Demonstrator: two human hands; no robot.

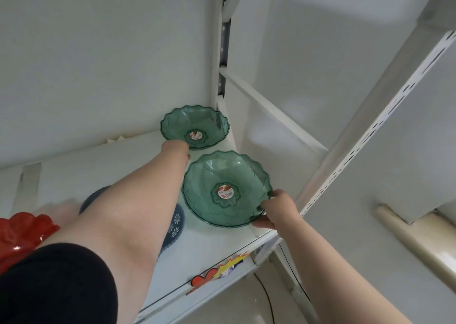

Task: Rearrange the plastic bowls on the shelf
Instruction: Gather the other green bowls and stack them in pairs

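Two clear green scalloped plastic bowls stand on the white shelf (202, 247), each with a round sticker in its middle. The far green bowl (209, 118) sits in the back right corner. My left hand (176, 151) reaches to its near rim and grips it; the fingers are mostly hidden. The near green bowl (214, 175) sits at the shelf's right front. My right hand (274, 210) pinches its right front rim. A dark blue bowl (174, 227) with white flower marks lies under my left forearm. A red scalloped bowl (19, 232) shows at the left edge.
The shelf's white back wall and side panel close in the corner. A slotted white upright (370, 136) runs up at the right. A red and yellow price tag (219, 269) hangs on the shelf's front edge. Floor shows below.
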